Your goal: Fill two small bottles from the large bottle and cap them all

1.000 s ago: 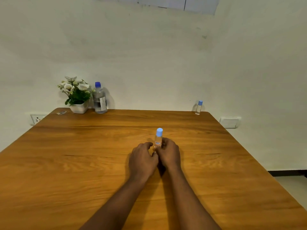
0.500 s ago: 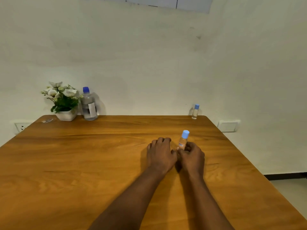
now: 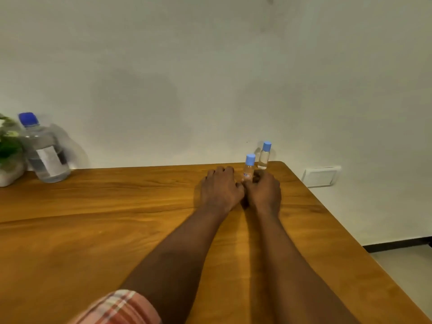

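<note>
the right hand's fingers [image 3: 257,175] and thumb curl round the lower half of a small clear plastic bottle with a light blue cap [image 3: 249,167], gripping it; the bottle stands upright, and its foot is hidden behind the hand, so whether it rests on the wood cannot be told. the right hand [image 3: 263,190] lies knuckles up near the far right corner of the brown wooden table [image 3: 105,230]. the left hand [image 3: 219,189] sits just beside it, touching it at the thumbs, with its fingers [image 3: 221,171] loosely bent, tips down on the table and round nothing.

just behind the held bottle, by the wall at the table's far edge, stands a second small clear bottle with a light blue cap [image 3: 264,156], upright and capped. well apart, at the far left, stands the large clear plastic bottle with a darker blue cap and a white label [image 3: 45,153], capped, beside a green plant in a white pot [image 3: 8,155].

a white switch plate [image 3: 321,176] sits on the wall to the right of the table. a plaid sleeve [image 3: 117,307] shows at the bottom edge.
</note>
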{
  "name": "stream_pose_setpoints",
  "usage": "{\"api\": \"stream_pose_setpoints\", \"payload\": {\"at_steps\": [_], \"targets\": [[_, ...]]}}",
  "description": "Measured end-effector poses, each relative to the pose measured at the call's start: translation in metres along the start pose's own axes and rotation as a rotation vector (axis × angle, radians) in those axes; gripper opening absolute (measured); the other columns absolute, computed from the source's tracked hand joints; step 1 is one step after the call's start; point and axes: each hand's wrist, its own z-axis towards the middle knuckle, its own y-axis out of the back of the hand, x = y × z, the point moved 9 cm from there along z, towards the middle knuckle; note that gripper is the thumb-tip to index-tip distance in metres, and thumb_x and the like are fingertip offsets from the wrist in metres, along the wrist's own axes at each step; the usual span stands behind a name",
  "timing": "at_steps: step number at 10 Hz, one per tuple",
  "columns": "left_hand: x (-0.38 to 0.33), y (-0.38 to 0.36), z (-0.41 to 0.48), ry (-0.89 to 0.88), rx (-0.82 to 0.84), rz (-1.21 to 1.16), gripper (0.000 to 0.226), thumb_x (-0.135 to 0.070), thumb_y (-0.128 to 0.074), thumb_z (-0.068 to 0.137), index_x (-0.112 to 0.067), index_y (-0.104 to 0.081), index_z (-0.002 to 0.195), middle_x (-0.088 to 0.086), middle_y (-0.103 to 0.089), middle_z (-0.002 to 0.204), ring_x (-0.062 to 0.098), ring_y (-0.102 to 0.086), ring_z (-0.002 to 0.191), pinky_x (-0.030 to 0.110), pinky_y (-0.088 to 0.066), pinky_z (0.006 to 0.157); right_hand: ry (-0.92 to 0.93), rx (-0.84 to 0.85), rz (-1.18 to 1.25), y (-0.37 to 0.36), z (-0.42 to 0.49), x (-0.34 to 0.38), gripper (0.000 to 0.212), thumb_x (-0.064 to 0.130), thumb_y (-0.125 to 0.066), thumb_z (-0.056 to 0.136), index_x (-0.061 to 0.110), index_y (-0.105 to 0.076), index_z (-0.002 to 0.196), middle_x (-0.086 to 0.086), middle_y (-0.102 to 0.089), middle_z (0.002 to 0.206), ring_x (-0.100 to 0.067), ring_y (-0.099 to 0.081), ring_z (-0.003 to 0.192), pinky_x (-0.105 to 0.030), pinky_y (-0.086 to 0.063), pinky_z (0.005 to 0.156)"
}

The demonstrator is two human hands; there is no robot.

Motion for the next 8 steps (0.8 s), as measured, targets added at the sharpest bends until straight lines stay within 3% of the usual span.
{"api": "stream_pose_setpoints", "payload": {"at_steps": [1, 2, 4, 8], "targets": [[-0.005, -0.012, 0.034, -0.045, -0.022, 0.013, 0.043, -0.039, -0.050, 0.092, -0.014, -0.053, 0.127, 0.008, -0.056, 0.124, 0.026, -0.050, 0.114, 0.039, -0.046, 0.090, 0.019, -0.028, -0.028, -0.013, 0.034, -0.004, 0.023, 0.033, -0.067, 0.088, 0.016, -0.070, 0.103, -0.004, -0.072, 0.093, -0.021, -0.065, 0.082, -0.028, -0.044, 0.064], [-0.007, -0.025, 0.055, -0.084, -0.030, -0.002, 0.043, -0.038, -0.050, 0.092, -0.013, -0.053, 0.126, 0.010, -0.057, 0.120, 0.027, -0.053, 0.110, 0.038, -0.045, 0.084, 0.007, -0.034, -0.054, -0.024, 0.061, -0.011, 0.024, 0.032, -0.068, 0.087, 0.014, -0.070, 0.104, -0.007, -0.072, 0.098, -0.026, -0.067, 0.087, -0.035, -0.052, 0.070], [0.001, -0.041, 0.069, -0.069, -0.055, -0.030, 0.044, -0.038, -0.055, 0.089, -0.011, -0.058, 0.123, 0.010, -0.061, 0.117, 0.027, -0.057, 0.106, 0.038, -0.048, 0.085, 0.008, -0.043, -0.095, -0.038, 0.086, -0.019, 0.030, 0.033, -0.072, 0.086, 0.016, -0.068, 0.110, -0.009, -0.070, 0.108, -0.028, -0.066, 0.099, -0.038, -0.054, 0.079], [0.005, -0.031, 0.044, -0.073, -0.086, -0.031, 0.039, -0.032, -0.052, 0.091, -0.011, -0.058, 0.123, 0.010, -0.060, 0.119, 0.025, -0.054, 0.110, 0.038, -0.049, 0.088, 0.025, -0.029, -0.187, -0.031, 0.064, -0.013, 0.032, 0.030, -0.073, 0.085, 0.009, -0.069, 0.108, -0.013, -0.070, 0.105, -0.029, -0.066, 0.095, -0.030, -0.049, 0.073]]}}
